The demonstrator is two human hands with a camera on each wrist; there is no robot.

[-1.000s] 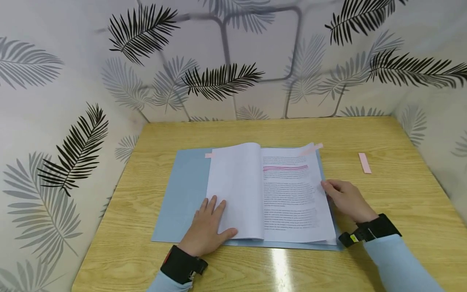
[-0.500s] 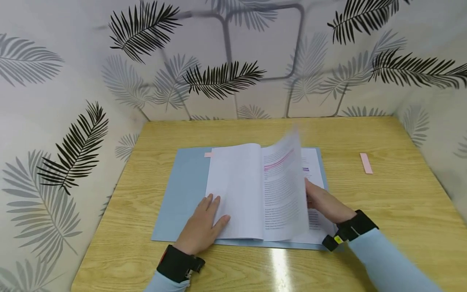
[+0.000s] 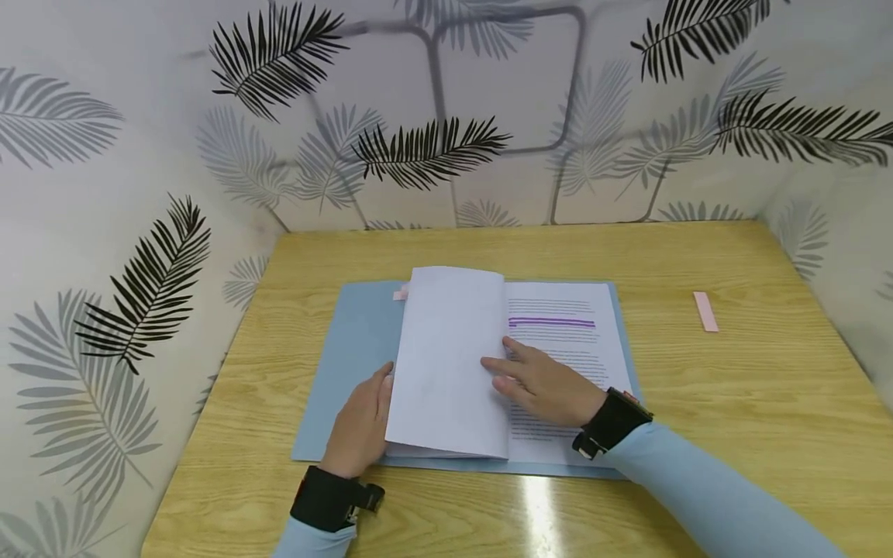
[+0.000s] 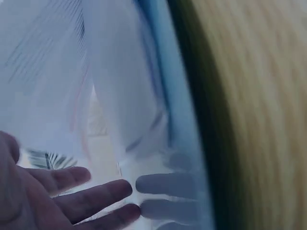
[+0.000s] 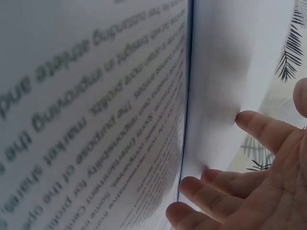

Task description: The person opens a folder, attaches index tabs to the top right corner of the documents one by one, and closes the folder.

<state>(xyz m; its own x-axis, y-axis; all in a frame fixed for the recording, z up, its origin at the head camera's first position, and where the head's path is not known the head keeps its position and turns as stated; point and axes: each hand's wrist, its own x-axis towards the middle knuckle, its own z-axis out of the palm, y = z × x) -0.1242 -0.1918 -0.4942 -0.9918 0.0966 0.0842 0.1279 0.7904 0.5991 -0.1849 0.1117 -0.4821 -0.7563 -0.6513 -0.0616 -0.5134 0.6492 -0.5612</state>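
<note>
A light blue folder (image 3: 359, 325) lies open on the table with a stack of stapled-looking printed sheets inside. A turned page (image 3: 446, 325) shows its blank white back on the left side. The right-hand page (image 3: 565, 302) bears print and purple highlighted lines. My left hand (image 3: 356, 426) is at the left edge of the turned page; its fingers (image 4: 98, 194) are extended in the left wrist view. My right hand (image 3: 551, 387) reaches across the printed page, and its straight fingers (image 5: 266, 132) touch the white page near the fold.
Sticking out at the turned sheets' upper left is a pink tab (image 3: 401, 294). A pink strip (image 3: 706, 311) lies on the wooden table (image 3: 767, 387) to the folder's right. Leaf-patterned cloth (image 3: 446, 186) hangs behind the table and on both sides.
The page with pink highlighting has been turned from right to left, uncovering the purple-highlighted page. My right hand has moved left, from the page's outer edge to near the fold; my left hand shifted slightly left.
</note>
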